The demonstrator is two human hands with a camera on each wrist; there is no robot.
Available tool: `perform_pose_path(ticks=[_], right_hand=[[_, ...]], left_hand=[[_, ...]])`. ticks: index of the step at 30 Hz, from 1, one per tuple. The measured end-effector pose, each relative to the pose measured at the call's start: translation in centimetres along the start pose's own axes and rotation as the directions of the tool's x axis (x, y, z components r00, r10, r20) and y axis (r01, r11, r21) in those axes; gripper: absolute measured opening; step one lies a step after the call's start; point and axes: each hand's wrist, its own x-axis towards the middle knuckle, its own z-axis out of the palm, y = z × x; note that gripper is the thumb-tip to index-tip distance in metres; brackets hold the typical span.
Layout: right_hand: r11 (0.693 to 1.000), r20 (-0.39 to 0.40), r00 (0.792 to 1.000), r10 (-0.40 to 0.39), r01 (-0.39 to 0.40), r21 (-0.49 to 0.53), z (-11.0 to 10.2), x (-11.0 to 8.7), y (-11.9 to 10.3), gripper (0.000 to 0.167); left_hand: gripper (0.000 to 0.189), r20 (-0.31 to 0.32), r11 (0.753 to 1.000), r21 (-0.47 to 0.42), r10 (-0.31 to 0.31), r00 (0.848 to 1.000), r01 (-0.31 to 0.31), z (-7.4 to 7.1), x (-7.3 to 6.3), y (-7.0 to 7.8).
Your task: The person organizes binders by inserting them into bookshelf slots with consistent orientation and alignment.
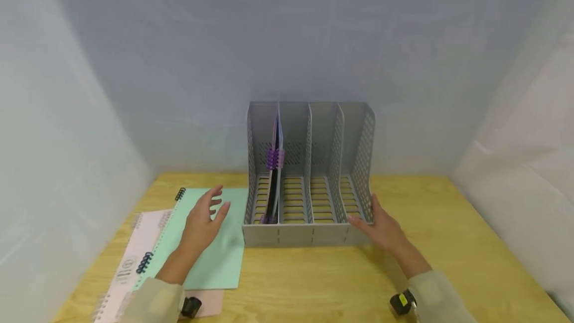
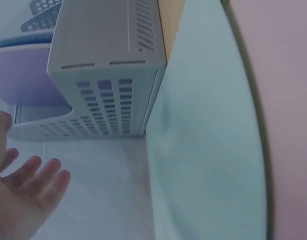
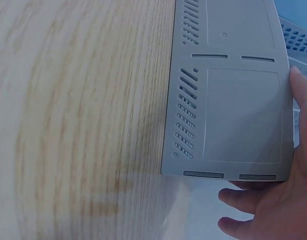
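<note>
A grey desk file organizer [image 1: 296, 236] with several upright compartments stands on the table. My right hand [image 1: 385, 231] grips its front right corner, thumb over the front rim and fingers along the outer side; the right wrist view shows this hand [image 3: 278, 200] at the panel's end. Spiral notebooks with purple rings [image 1: 275, 158] stand in the leftmost compartment. My left hand [image 1: 202, 223] holds nothing, its fingers loosely bent and thumb apart, above a mint green spiral notebook [image 1: 219, 268]. In the left wrist view the organizer's perforated side [image 2: 108, 105] is near that hand [image 2: 28, 195].
Under the mint notebook, a pale pink spiral notebook [image 1: 139, 248] sticks out at the left and bottom. The wooden table [image 1: 448, 243] reaches white sheeting [image 1: 309, 39] at the back and both sides.
</note>
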Motion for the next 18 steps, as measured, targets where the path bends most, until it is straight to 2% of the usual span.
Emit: perform_pose_path(ticks=[3,7,9,13,15,18], right_hand=[[1.0,0.001,1.0,-0.001,0.001,-0.007,0.0,0.0,0.2,0.103],[1.0,-0.011,1.0,-0.002,0.002,0.0,0.2,0.1,0.5,0.103],[1.0,-0.011,1.0,0.003,-0.003,0.0,0.2,0.1,0.6,0.103],[1.0,0.005,1.0,0.015,-0.015,0.0,0.0,0.0,0.3,0.103],[1.0,0.008,1.0,0.02,-0.02,0.005,0.0,-0.1,0.1,0.103],[1.0,0.009,1.0,0.017,-0.017,0.012,0.2,0.0,0.1,0.103]], left_hand=[[0.052,0.042,0.994,0.098,-0.044,0.998,0.04,-0.8,-0.1,-0.4],[0.056,0.119,0.964,0.244,-0.135,0.984,0.103,-2.1,-0.2,-0.9],[0.057,0.12,0.947,0.294,-0.175,0.977,0.133,-2.9,-0.3,-1.4],[0.058,0.083,0.913,0.344,-0.262,0.961,0.219,-4.6,-0.4,-2.9],[0.061,0.087,0.897,0.358,-0.309,0.947,0.26,-5.6,-0.5,-3.7],[0.067,0.13,0.86,0.393,-0.401,0.907,0.324,-6.9,-0.9,-5.0]])
